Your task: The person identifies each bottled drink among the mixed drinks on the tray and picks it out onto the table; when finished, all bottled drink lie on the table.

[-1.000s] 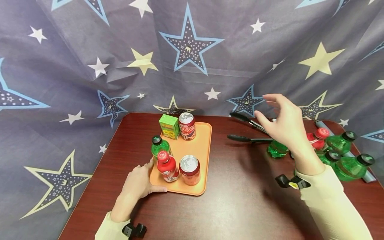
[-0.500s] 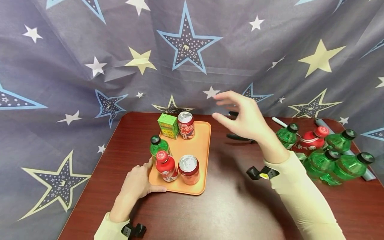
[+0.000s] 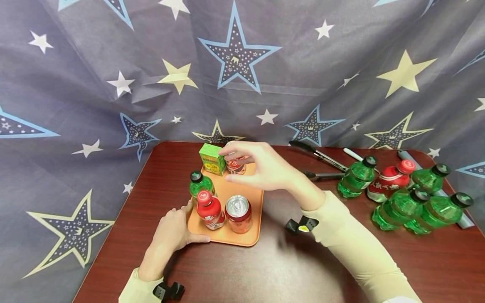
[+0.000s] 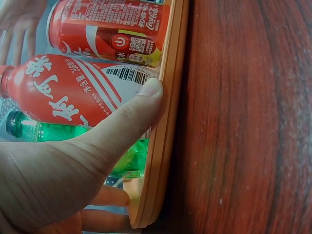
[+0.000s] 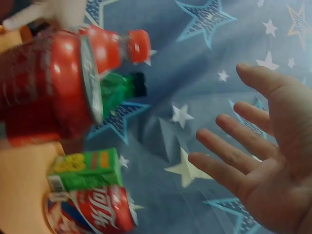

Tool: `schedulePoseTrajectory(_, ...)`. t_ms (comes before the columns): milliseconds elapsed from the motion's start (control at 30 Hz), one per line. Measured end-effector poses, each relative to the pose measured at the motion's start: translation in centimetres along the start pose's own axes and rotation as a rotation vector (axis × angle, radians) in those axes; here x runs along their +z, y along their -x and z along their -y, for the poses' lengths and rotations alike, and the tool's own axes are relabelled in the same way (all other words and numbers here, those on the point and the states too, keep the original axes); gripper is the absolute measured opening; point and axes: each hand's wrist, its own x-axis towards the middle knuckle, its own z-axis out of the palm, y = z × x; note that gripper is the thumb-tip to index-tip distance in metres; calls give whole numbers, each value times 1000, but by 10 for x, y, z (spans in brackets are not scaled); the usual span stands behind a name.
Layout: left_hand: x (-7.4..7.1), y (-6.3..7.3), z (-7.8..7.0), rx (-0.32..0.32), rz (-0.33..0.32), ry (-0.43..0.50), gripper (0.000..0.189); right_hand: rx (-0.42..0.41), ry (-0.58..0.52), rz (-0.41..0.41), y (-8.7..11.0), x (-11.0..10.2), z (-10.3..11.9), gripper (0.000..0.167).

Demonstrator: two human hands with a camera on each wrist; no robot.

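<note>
An orange tray [image 3: 235, 242] lies on the table. My left hand [image 3: 172, 229] grips its near left corner, with the thumb [image 4: 122, 119] along the front rim and the fingers at the left side. Beside that hand stand a red-capped bottle [image 3: 210, 215] and a green bottle [image 3: 202, 185]; a cola can [image 3: 239, 221] is to their right. My right hand [image 3: 265, 166] hovers over the tray's far half, fingers apart and holding nothing in the right wrist view. It partly hides the far cola can [image 3: 235, 167], which stands next to a green drink carton [image 3: 213, 160].
Black-tipped tongs [image 3: 329, 160] lie right of the tray. Several green bottles [image 3: 355, 181] and another red bottle [image 3: 390, 180] stand at the table's right. Behind them are a grey tube [image 3: 467, 221] and a white stick [image 3: 352, 154]. A star-patterned cloth [image 3: 159, 63] hangs behind the table.
My right hand has moved left from above the right-hand bottles and tongs to the tray's far half. The left hand has stayed at the tray corner.
</note>
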Motion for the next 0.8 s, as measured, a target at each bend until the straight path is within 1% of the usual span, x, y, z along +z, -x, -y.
schedulePoseTrajectory(167, 0, 1, 0, 0, -3, -3, 128, -26, 26, 64, -5, 19, 0, 50)
schedulePoseTrajectory(333, 2, 1, 1, 17, -21, -5, 128, 10, 10, 130, -8, 35, 1, 52)
schedulePoseTrajectory(500, 3, 2, 2, 24, -33, -11, 127, 24, -5, 202, -9, 47, -2, 54)
schedulePoseTrajectory(633, 2, 1, 2, 18, -23, -12, 128, 27, -1, 248, -9, 55, -6, 55)
schedulePoseTrajectory(800, 1, -1, 1, 8, -2, -17, 129, 13, 14, 278, -8, 63, -11, 53)
